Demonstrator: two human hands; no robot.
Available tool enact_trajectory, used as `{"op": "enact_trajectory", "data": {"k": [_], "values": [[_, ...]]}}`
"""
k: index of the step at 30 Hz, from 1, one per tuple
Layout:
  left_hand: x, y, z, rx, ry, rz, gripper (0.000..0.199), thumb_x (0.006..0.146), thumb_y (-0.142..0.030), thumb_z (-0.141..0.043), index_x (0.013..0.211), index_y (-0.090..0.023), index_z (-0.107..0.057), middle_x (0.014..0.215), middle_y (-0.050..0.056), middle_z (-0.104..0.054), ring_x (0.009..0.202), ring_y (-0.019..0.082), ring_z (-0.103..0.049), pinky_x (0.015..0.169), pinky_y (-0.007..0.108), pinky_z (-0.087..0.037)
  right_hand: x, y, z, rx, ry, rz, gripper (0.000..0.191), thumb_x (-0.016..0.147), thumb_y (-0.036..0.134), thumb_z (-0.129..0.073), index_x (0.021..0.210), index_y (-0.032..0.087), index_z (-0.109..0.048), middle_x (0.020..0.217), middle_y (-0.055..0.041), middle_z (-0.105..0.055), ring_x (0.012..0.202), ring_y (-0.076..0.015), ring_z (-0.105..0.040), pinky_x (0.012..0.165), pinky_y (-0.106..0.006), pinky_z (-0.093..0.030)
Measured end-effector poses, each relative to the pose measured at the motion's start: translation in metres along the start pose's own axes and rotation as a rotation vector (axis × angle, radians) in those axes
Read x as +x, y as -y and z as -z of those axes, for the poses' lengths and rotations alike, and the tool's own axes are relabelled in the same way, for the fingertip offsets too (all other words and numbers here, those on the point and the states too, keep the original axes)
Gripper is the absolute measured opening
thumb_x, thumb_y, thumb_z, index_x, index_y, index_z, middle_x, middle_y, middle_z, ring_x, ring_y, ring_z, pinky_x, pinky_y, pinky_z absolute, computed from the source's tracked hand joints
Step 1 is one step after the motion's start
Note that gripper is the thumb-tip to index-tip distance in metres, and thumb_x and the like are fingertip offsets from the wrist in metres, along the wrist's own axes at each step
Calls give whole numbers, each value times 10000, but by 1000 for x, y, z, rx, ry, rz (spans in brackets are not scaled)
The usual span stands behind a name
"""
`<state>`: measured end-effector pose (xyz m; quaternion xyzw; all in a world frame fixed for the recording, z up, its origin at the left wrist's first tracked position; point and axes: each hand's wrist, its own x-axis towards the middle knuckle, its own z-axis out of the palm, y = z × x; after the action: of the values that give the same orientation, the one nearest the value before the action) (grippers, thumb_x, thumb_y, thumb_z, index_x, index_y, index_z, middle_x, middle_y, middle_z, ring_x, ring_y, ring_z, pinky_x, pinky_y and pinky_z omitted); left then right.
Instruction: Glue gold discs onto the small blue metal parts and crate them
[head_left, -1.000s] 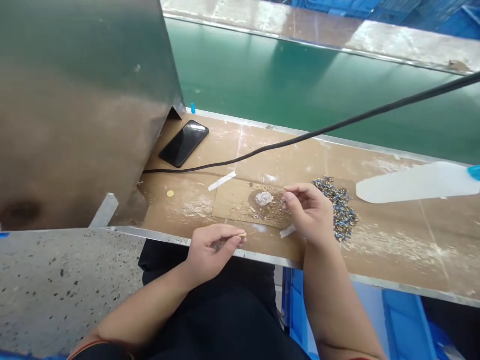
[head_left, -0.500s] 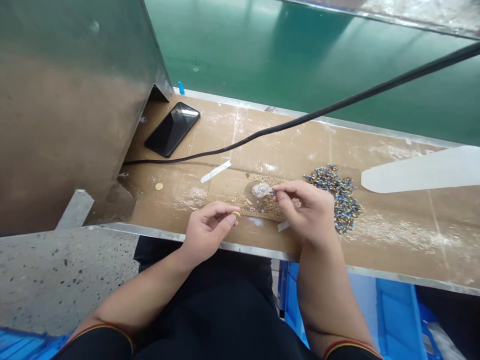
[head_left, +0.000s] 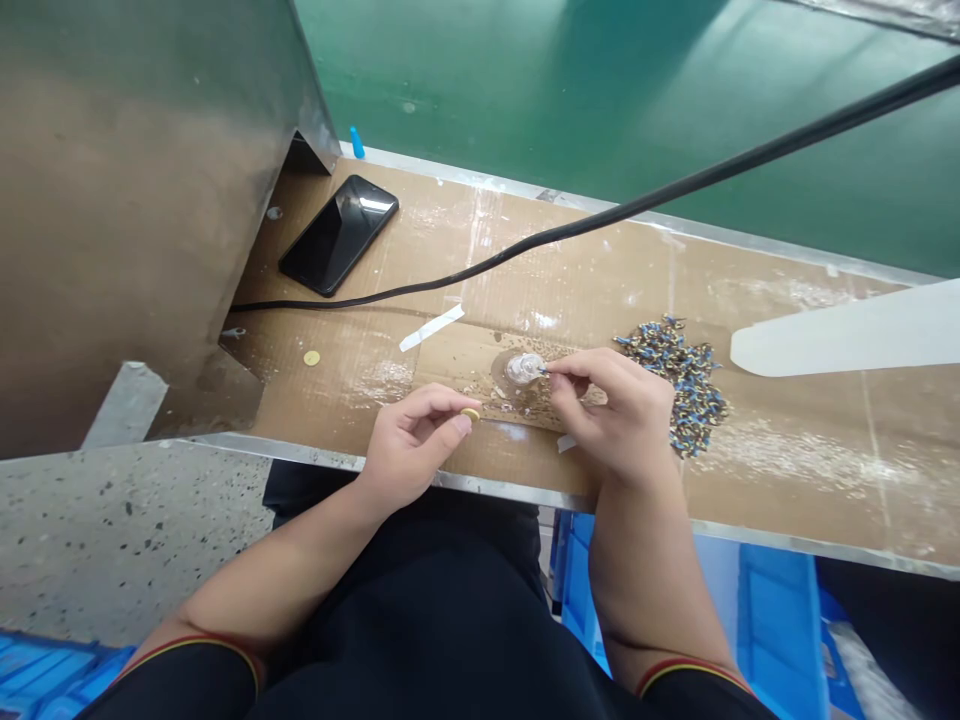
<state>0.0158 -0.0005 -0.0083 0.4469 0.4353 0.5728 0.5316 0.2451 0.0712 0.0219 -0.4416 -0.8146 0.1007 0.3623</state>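
Between the thumb and forefinger of my left hand (head_left: 411,440) is a small round brass-coloured disc (head_left: 470,414). My right hand (head_left: 619,410) pinches a small blue-tipped metal piece (head_left: 544,371), its end touching a whitish, clear lump of paste (head_left: 525,368) on the cardboard. Wet-looking stains and specks surround the lump. Just beyond my right hand lies a pile of small blue and brass-coloured metal parts (head_left: 686,385); my wrist is close to its near side.
A black phone (head_left: 339,235) lies at the back left, and a black cable (head_left: 480,268) crosses the cardboard-covered bench (head_left: 600,285). Another yellow disc (head_left: 311,358) lies at left. A metal housing (head_left: 142,220) bounds the left side; a white strip (head_left: 847,330) extends in from the right.
My right hand keeps its pinch at the lump of paste, and my left hand still holds the disc. The whole view has shifted slightly.
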Motion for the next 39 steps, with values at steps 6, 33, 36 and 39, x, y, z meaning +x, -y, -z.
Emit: {"op": "enact_trajectory", "data": {"k": [6, 33, 36, 39], "values": [[-1, 1, 1, -7, 9, -22, 115, 947, -249, -756, 1027, -241, -840, 919, 70, -745, 784, 139, -668, 724, 255, -556, 0, 0, -1, -5, 1, 35, 140, 940, 183, -606, 915, 252, -725, 792, 5, -743, 630, -163, -674, 613, -289, -556], [0, -2, -2, -34, 23, -47, 156, 943, -176, -741, 1040, -252, -836, 928, 59, -742, 798, 113, -661, 736, 206, -539, 4, 2, -8, -25, -47, 112, 182, 913, 75, -562, 900, 231, -655, 786, 2, -691, 686, -174, -659, 605, -298, -504], [0, -3, -2, -27, 19, -47, 163, 936, -163, -742, 1039, -247, -836, 927, 60, -740, 805, 117, -662, 735, 209, -541, 4, 3, -8, -31, -36, 114, 180, 918, 74, -559, 897, 228, -650, 794, -2, -692, 697, -176, -663, 612, -298, -504], [0, -3, -2, -18, 23, -48, 172, 932, -153, -741, 1038, -249, -836, 930, 58, -738, 808, 117, -660, 726, 209, -538, 4, 3, -8, -28, -41, 112, 181, 923, 75, -553, 894, 225, -649, 794, -1, -689, 693, -171, -655, 610, -296, -496]]}}
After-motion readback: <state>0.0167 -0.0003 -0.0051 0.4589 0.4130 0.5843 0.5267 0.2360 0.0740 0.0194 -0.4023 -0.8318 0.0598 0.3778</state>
